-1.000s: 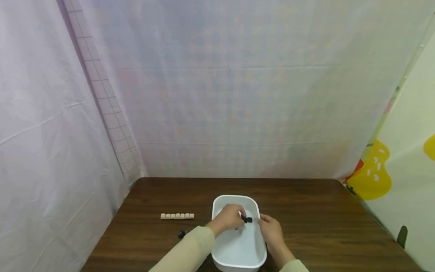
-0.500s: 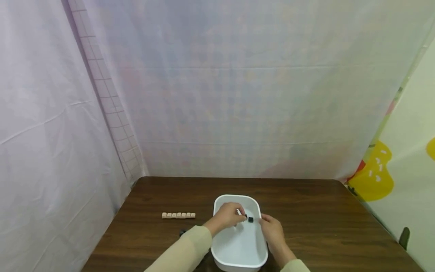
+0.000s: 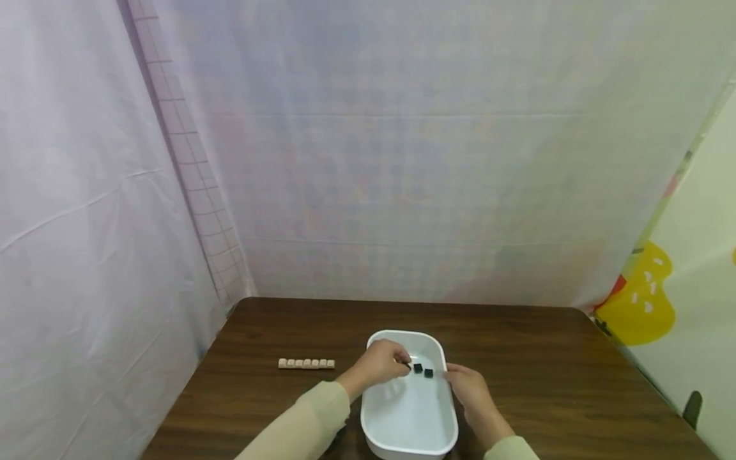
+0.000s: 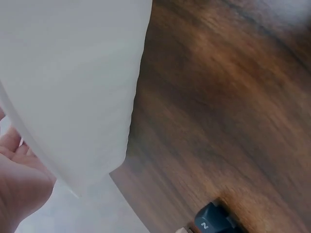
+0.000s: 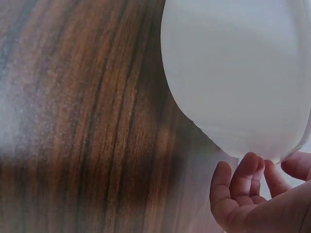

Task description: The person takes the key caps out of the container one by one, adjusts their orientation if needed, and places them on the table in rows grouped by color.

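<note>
A white plastic tub (image 3: 411, 427) sits at the front of the table. Inside it, toward the far end, lie two black keycaps (image 3: 418, 368). My left hand (image 3: 379, 362) reaches over the tub's left side, its thumb and fingertips pinching another small dark keycap (image 3: 408, 366) just left of that pair, mostly hidden by the fingers. My right hand (image 3: 471, 391) grips the right rim; in the right wrist view the thumb and the curled fingers (image 5: 244, 174) meet at the tub's edge. The tub wall (image 4: 77, 97) fills much of the left wrist view.
A row of beige keycaps (image 3: 306, 363) lies on the brown wooden table (image 3: 517, 338), left of the tub. A black keycap (image 4: 212, 219) with a white letter stands on the table in the left wrist view. Pale curtains (image 3: 402, 160) hang behind.
My left hand has drawn slightly left and back from a black keycap, which now lies apart beside the other one in the tub. The right hand keeps its grip; the view has shifted slightly.
</note>
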Tool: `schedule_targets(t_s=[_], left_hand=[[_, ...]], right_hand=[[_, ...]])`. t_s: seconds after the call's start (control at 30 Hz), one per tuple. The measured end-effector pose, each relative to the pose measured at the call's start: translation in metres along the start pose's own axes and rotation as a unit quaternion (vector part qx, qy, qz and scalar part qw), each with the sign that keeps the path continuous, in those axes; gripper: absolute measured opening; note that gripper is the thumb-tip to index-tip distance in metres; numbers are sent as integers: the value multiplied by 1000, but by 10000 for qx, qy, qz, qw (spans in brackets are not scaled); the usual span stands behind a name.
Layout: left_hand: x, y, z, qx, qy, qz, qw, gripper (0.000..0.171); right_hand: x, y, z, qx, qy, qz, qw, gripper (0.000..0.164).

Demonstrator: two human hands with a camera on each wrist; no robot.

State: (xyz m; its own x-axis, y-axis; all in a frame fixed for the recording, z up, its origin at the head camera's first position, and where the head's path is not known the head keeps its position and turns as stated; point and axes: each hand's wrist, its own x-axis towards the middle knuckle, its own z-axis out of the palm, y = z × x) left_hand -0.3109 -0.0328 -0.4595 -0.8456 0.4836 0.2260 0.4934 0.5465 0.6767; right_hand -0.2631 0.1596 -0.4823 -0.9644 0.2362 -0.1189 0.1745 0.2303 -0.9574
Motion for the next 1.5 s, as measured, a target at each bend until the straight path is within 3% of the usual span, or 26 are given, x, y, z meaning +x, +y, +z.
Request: schedule_targets(t_s=[0.2,0.33,0.57,0.93,1.23,1.5], left_hand=[[-9,2,-12,-308,100,-92,9994,25],[-16,-3,-24,-452,212,-138,9987,25],[-36,-23,-50,-636,632,-112,9959,19],[-82,-67,-88,-401,1020,-509,9927,20],[-121,-101,-103,-113,798,-909,9926,20],[-134,-114,-99,-222,405,-901,9949,20]], right_hand=[[0,0,-2,-17,-89,-64,9999,42],[0,1,-4,-6,-145,-3,9999,42],[0,1,-4,-17,-167,134,9998,43],[0,-1,-3,-49,-119,177,9998,43],[-2,-2,-1,49,-107,227,9997,43],[-2,0,-2,78,-78,192,9998,43]])
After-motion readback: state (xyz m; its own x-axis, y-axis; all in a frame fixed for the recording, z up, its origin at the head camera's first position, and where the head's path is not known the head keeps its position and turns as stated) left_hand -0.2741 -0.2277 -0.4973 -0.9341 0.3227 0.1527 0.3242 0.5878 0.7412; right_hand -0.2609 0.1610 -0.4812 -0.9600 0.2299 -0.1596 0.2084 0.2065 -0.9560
